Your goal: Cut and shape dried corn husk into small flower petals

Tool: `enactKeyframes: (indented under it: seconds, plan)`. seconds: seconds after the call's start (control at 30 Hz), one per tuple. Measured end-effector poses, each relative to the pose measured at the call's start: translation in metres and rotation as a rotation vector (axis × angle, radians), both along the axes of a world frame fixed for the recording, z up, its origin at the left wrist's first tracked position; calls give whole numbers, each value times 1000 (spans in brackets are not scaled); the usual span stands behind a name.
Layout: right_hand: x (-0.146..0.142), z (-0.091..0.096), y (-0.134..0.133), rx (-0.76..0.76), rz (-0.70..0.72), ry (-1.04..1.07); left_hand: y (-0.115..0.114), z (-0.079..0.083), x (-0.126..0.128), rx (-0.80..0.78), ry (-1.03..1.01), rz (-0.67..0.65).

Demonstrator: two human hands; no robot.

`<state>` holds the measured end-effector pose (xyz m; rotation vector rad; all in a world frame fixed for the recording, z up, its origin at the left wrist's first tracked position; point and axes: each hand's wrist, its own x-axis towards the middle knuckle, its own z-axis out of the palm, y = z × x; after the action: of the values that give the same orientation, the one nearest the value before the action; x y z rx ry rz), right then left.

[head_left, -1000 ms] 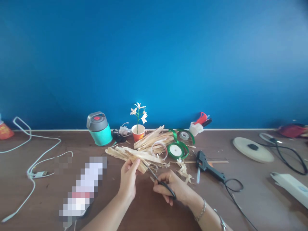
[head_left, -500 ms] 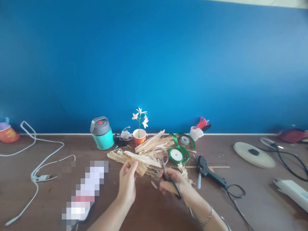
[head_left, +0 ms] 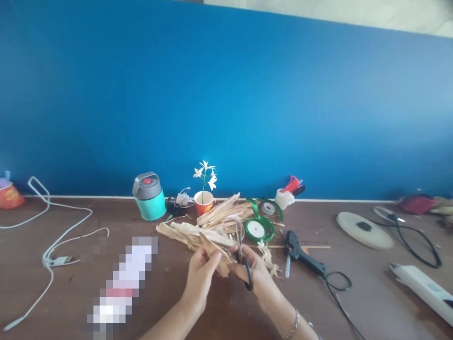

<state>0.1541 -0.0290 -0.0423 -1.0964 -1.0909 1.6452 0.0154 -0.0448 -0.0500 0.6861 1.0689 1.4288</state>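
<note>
My left hand (head_left: 202,274) pinches a piece of dried corn husk (head_left: 222,268) between thumb and fingers. Scissors (head_left: 244,257) with dark handles are in my right hand (head_left: 253,274), their blades pointing up and away from me. The fingertips of both hands meet near the husk's right edge; whether the right fingers grip the husk too, I cannot tell. Beyond the hands lie more dried husks (head_left: 184,232) in a loose pile. White husk flowers (head_left: 266,255) rest just right of my right hand.
Behind the husks stand a paper cup (head_left: 204,208) with a white flower stem and a turquoise jar (head_left: 151,208). On the right are a green ribbon spool (head_left: 256,230), a glue gun (head_left: 304,255) with its cord and a round pale disc (head_left: 354,230). White cables (head_left: 53,245) run along the left.
My left hand has moved right with the husk piece, and my right hand with the scissors has come in to meet it. The view has shifted slightly.
</note>
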Motion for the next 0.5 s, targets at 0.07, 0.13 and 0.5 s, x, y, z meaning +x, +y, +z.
enactKeyframes:
  seconds: [0.07,0.13,0.5]
  plan:
    - [3,1,3,48,-9,-74,3,1,-3,-4,-23,60]
    - [6,-2,6,104,-14,-166,5,1,-7,-2,-29,113]
    - [-1,-5,-8,212,-40,-97,1,-4,-4,12,67,-22]
